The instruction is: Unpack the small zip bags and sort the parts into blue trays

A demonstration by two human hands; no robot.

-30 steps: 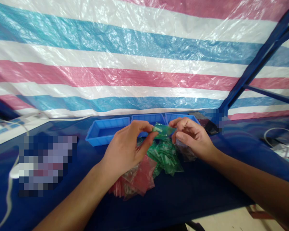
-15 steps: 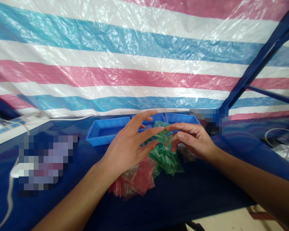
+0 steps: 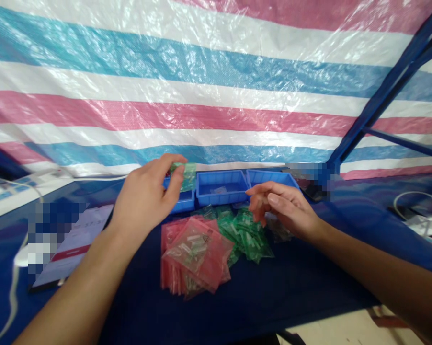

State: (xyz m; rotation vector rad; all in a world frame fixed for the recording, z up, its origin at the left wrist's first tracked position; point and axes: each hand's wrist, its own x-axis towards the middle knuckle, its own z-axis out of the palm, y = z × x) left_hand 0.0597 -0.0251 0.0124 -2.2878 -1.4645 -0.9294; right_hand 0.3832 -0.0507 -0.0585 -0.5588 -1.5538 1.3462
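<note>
My left hand point(image 3: 147, 191) pinches a small green plastic bag point(image 3: 187, 177) above the left blue tray point(image 3: 183, 205). Its forearm and wrist hide most of that tray. My right hand point(image 3: 282, 206) hovers over the right side of the green bags point(image 3: 250, 235), fingers bent and apart, with nothing seen in them. Left of the green pile lies a heap of pink bags point(image 3: 216, 258), topped by a clear bag point(image 3: 190, 247) with small pale pieces inside. Some clear bags point(image 3: 278, 227) show partly beneath my right hand.
A middle blue tray point(image 3: 221, 196) holds a small clear bag, and a right blue tray point(image 3: 269, 178) stands beside it. On the left lies a tablet-like screen point(image 3: 81, 235), partly blurred, near a white cable point(image 3: 13, 297). A striped sheet point(image 3: 216, 86) hangs behind the table.
My left hand has moved left with the green bag, from above the pile to the left tray. My right hand has let go of it and stays nearly in place.
</note>
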